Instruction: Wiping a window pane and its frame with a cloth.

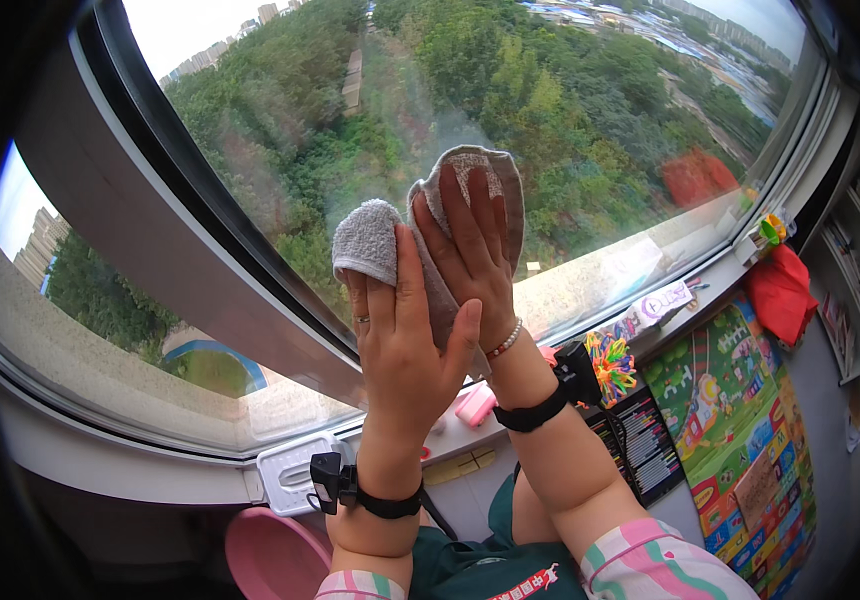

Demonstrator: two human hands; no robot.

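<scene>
A grey terry cloth (367, 238) is against the window pane (310, 135), with both hands on it. My left hand (411, 337) holds its left part. A fold of the cloth covers some of the fingertips, while the index finger lies along its edge and the thumb points out to the right. Slightly higher and to the right, my right hand (475, 247) lies flat with fingers spread, pressing the cloth's larger part. A hazy smear shows on the glass above the cloth. Each forearm wears a black strap with a small device.
A thick window frame bar (175, 202) slants down on the left. On the sill stand a white plastic basket (295, 474), a pink object (476, 405) and a colourful spiky toy ball (610, 367). Below are a pink basin (272, 551), a marker set (647, 450) and a play mat (730, 420).
</scene>
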